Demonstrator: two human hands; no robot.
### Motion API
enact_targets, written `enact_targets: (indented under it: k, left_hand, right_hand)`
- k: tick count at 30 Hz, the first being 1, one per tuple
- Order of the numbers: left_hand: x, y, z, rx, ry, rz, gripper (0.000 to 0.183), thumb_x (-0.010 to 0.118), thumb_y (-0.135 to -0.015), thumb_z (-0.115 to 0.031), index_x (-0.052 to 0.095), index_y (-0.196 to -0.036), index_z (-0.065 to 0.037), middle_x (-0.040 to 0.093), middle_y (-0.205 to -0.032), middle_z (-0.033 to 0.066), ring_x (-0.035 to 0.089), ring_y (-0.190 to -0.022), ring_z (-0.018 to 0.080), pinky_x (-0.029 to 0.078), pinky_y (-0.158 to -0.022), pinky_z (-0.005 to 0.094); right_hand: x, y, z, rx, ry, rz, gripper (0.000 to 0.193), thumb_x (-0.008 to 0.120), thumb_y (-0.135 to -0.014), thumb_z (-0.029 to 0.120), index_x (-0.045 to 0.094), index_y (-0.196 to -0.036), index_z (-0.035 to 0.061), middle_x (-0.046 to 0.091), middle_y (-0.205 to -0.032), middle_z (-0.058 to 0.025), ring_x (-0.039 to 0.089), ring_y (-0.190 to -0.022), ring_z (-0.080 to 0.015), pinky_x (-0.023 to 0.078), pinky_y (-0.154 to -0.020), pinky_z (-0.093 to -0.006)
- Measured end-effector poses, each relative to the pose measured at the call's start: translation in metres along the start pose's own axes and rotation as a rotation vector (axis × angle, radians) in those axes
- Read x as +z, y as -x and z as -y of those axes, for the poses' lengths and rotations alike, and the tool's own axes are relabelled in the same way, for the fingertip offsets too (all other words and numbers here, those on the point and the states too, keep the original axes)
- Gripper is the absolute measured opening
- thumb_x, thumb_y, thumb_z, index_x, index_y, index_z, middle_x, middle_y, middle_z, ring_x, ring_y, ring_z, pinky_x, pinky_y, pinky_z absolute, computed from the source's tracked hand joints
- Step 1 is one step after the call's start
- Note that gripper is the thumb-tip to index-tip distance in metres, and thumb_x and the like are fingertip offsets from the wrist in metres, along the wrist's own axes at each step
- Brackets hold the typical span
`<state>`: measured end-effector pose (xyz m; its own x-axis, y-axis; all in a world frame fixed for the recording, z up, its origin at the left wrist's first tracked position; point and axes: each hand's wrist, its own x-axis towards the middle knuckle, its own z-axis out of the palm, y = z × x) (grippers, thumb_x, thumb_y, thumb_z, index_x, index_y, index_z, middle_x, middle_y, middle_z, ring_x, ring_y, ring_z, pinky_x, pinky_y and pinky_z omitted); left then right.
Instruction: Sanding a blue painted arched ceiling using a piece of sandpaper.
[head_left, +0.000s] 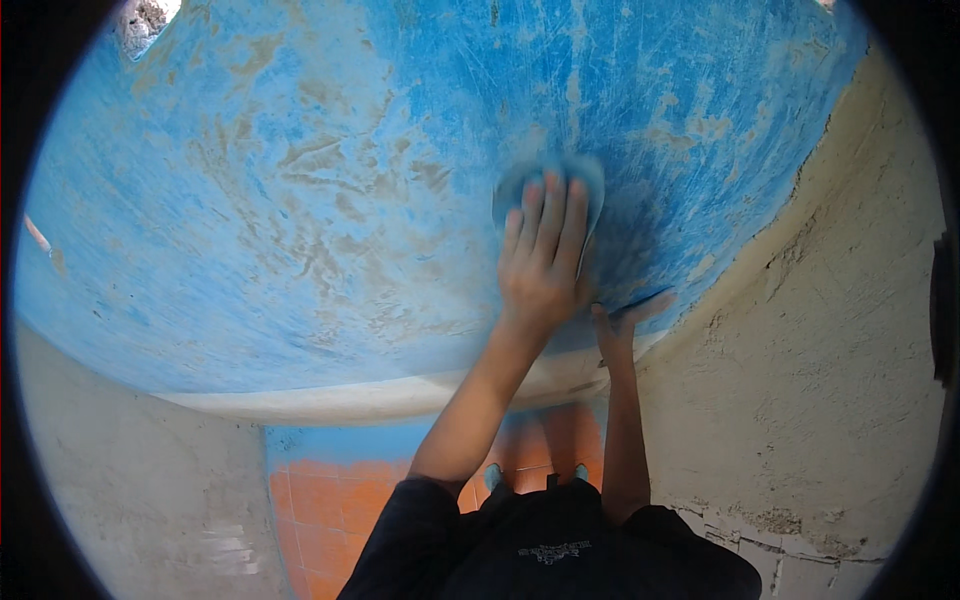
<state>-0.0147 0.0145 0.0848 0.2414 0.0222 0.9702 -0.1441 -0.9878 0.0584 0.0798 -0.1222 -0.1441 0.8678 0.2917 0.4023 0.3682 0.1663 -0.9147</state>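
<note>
Blue surface (450,265), adj. plaster (820,330), orange flr (310,515)

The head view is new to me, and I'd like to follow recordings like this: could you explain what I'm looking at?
There is no machine here, only a person's two bare hands. This single picture comes from a wide fisheye camera worn on the head and looking down, so straight edges bend and the corners go dark.

The big curved area is a blue wall, its paint scuffed and patched with paler grey-brown marks. The left hand holds a flat, blurred grey-blue pad against it, fingers stretched out. The right hand is lower, near the wall's bottom edge; I can't tell whether it holds anything.

Below are the person's black shirt and an orange tiled floor.
</note>
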Motion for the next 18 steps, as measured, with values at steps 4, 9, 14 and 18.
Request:
enact_targets:
  k: [4,9,14,18]
  left_hand:
    - [0.009,0.134,0.022,-0.022,0.004,0.107,0.041,0.044,-0.093,-0.011,0.050,-0.127,0.010,0.048,-0.131,0.0318,0.044,-0.124,0.0485,0.036,-0.099,0.0550]
    - [-0.005,0.045,0.014,-0.024,0.123,0.037,0.050,0.053,-0.079,-0.001,0.051,-0.129,0.005,0.055,-0.127,0.0257,0.055,-0.115,0.0413,0.044,-0.094,0.0479]
    - [-0.011,-0.022,0.003,0.044,0.195,0.009,0.044,0.043,-0.089,-0.003,0.048,-0.132,0.004,0.048,-0.134,0.0275,0.045,-0.125,0.0455,0.037,-0.100,0.0527]
    - [-0.011,0.110,0.027,-0.133,0.113,0.114,0.045,0.042,-0.084,0.000,0.053,-0.128,0.002,0.050,-0.131,0.0282,0.047,-0.123,0.0449,0.037,-0.100,0.0544]
  right_hand:
    - [-0.010,-0.004,-0.005,0.141,0.106,0.147,0.109,0.067,-0.086,0.020,-0.025,-0.141,0.0004,0.009,-0.149,-0.0274,0.016,-0.137,-0.0333,0.016,-0.111,-0.0383]
    - [0.019,-0.004,0.042,-0.101,0.130,-0.139,0.121,0.069,-0.085,0.024,-0.041,-0.134,0.0072,-0.018,-0.148,-0.0259,-0.002,-0.140,-0.0358,0.010,-0.112,-0.0443]
    - [0.015,-0.004,0.037,-0.140,0.140,-0.175,0.122,0.069,-0.085,0.022,-0.043,-0.132,0.0087,-0.032,-0.144,-0.0225,-0.010,-0.139,-0.0367,0.008,-0.112,-0.0484]
    - [0.032,0.000,0.053,-0.083,0.019,-0.151,0.121,0.069,-0.084,0.016,-0.041,-0.134,0.0094,-0.007,-0.147,-0.0254,0.010,-0.136,-0.0346,0.016,-0.111,-0.0438]
